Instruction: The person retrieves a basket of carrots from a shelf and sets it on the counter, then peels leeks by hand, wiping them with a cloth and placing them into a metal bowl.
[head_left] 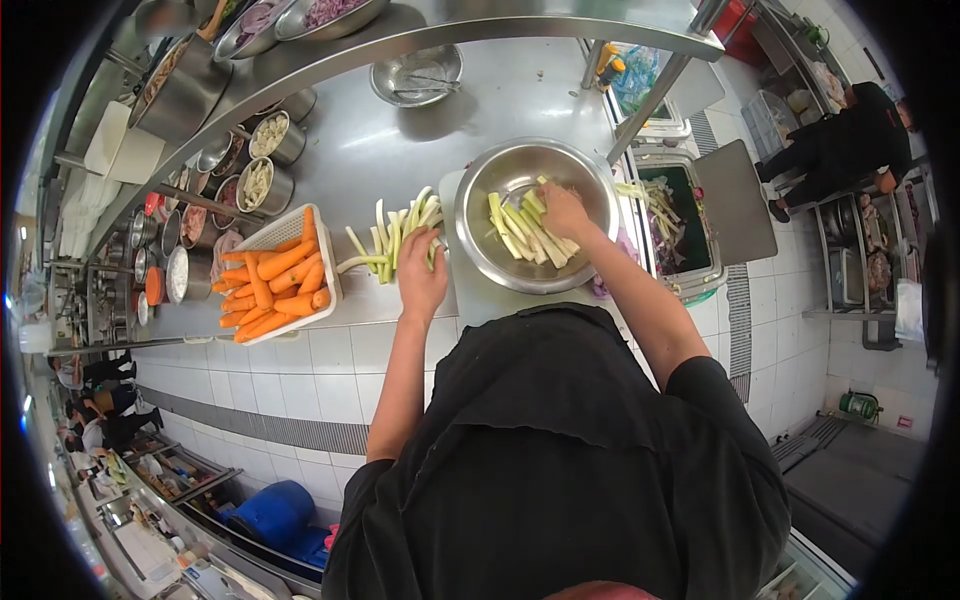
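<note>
Working at a steel counter [365,120], a person in a black top [560,490] reaches forward with both bare arms, as I see it from across the kitchen. The left hand [421,277] lies over a loose pile of pale green stalks [384,243] on the counter, fingers slightly apart; whether they are closed on any, I cannot tell. The right hand [566,216] is inside a wide metal bowl [464,205], over cut stalk pieces [518,232], its fingertips partly hidden and their hold unclear. Beneath the bowl is a pale board [480,299]. Left of the pile, a white basket [334,290] is heaped with orange carrots [285,268]; to the bowl's right, a tub [664,158] contains vegetable scraps [662,210]. Farther back, a smaller bowl [443,68] with utensils inside stands near a raised metal shelf [520,27]. Across the tiled floor [763,310], a co-worker in black [848,132] stands by a rack [836,245].
</note>
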